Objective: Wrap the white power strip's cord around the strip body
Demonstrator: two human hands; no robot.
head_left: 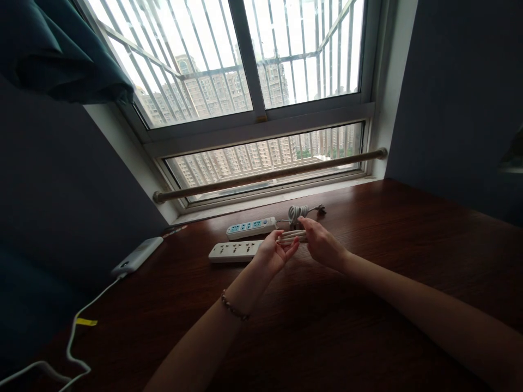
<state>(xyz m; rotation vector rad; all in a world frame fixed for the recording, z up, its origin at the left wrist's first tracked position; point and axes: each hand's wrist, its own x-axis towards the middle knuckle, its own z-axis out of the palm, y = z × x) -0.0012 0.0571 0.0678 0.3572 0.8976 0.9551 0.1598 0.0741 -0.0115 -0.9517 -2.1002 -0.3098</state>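
2 bare hands were seen near the centre of the frame, above a dark wooden table [368, 283]. A folded bundle of pale cable [292, 236] was held between them: the left hand [273, 253], palm turned up, was closed on the bundle's left end, while the right hand [321, 243] was closed on its right end with the fingers curled over it. A beaded bracelet [233, 308] was worn on the left wrist. Just left of the hands, a white power strip [234, 251] was laid flat on the table, and a 2nd strip with a blue face [251, 228] was set just behind it, its own cord coiled [297, 213] beside its right end. At the lower left, a white charger block [137, 255] was placed near the table's edge, with a thin white lead [73, 337] trailing from it toward the bottom corner. A barred window [245, 81] was filling the upper part of the frame
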